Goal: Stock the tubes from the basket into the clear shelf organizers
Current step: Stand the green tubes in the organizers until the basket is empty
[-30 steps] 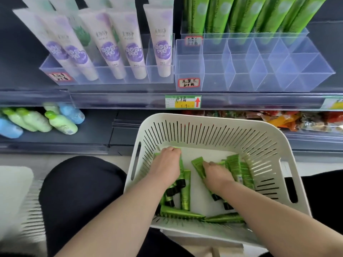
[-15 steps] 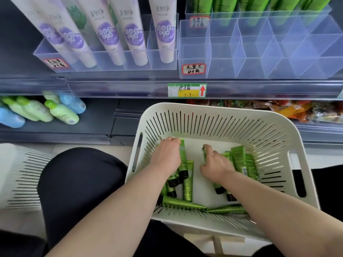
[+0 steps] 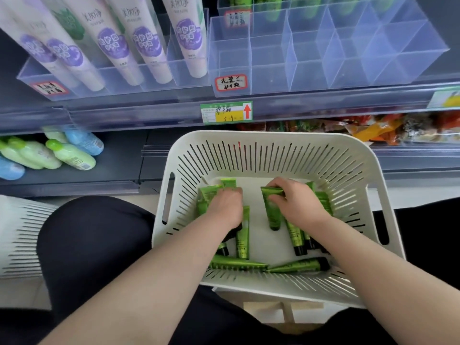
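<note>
A white slotted basket (image 3: 273, 143) rests on my lap below the shelf. Several small green tubes with black caps (image 3: 242, 235) lie on its floor. My left hand (image 3: 226, 206) is closed over a bunch of green tubes (image 3: 211, 192) at the basket's left. My right hand (image 3: 296, 202) grips one green tube (image 3: 271, 210) by its flat end, cap pointing toward me. Above, a clear divided organizer (image 3: 311, 63) with a red-bordered label has bare front compartments. More green tubes (image 3: 273, 11) stand in its back row.
White and purple tubes (image 3: 146, 46) fill the clear organizer at upper left. Green and blue bottles (image 3: 69, 155) lie on the lower shelf at left, snack packets (image 3: 373, 130) at right. A second white basket (image 3: 20, 235) stands by my left knee. A price tag (image 3: 226, 112) marks the shelf edge.
Both hands have closed on tubes in the basket; my right hand has drawn one tube free at the middle, and the left has gathered a bunch. The view has tilted down, closer to the shelf.
</note>
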The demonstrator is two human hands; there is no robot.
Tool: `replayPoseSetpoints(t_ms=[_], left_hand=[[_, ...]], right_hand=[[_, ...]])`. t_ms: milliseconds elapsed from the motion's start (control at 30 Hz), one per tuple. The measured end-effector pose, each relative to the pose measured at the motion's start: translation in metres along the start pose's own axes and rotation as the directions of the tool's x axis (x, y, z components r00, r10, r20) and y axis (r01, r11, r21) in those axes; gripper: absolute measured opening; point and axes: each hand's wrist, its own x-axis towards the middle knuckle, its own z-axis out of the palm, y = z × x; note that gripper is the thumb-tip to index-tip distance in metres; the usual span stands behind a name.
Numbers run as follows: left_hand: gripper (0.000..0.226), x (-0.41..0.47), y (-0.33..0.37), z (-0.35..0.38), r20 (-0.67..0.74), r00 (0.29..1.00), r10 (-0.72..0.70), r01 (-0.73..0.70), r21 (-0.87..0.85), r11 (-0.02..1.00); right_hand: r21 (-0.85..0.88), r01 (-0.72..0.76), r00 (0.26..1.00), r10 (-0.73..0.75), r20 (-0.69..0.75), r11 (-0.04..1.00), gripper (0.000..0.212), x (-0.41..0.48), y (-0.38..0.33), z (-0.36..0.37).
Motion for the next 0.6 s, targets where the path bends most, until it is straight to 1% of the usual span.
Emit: replayPoseSetpoints(t_ms=[33,133,200,300,333,433,467,533,600], left_hand=[[0.054,0.001,0.005,0.005,0.033,0.999,-0.012,0.011,0.042,0.999],[0.033,0.003,0.011,0.016,0.085,0.996,-0.027,0.015,0.141,0.99],[0.024,0.008,0.009,0.015,0.074,0.997,-0.009,-0.001,0.134,0.991],[0.016,0.013,0.008,0.011,0.035,0.999,0.017,-0.018,0.038,0.999],[0.017,0.014,0.009,0.009,0.022,1.0,-0.001,0.001,-0.005,1.0],[0.042,0.021,0.015,0.008,0.006,0.993,-0.121,0.121,-0.116,0.986],[0.047,0.023,0.017,0.009,0.014,0.986,-0.164,0.164,-0.163,0.973],[0.052,0.028,0.019,0.01,0.041,0.969,-0.242,0.244,-0.267,0.932],[0.05,0.03,0.02,0.009,0.08,0.954,-0.288,0.298,-0.302,0.905]], right_hand=[[0.001,0.0,1.0,0.0,-0.011,1.0,0.019,-0.003,0.001,-0.003],[-0.027,0.01,1.0,-0.01,-0.018,1.0,0.02,-0.006,0.004,-0.007],[-0.06,0.018,1.0,-0.02,-0.023,0.998,0.022,-0.005,0.003,-0.008],[-0.11,0.018,0.999,-0.023,-0.041,0.994,0.021,-0.002,0.003,-0.011],[-0.118,0.013,0.999,-0.019,-0.046,0.993,0.02,-0.001,0.004,-0.012],[-0.111,-0.007,0.998,0.0,-0.056,0.994,0.019,0.001,0.006,-0.015],[-0.099,-0.013,0.998,0.008,-0.055,0.995,0.02,0.001,0.006,-0.016],[-0.081,-0.017,0.999,0.013,-0.049,0.997,0.02,0.001,0.007,-0.017],[-0.072,-0.024,0.999,0.022,-0.037,0.997,0.02,0.001,0.008,-0.017]])
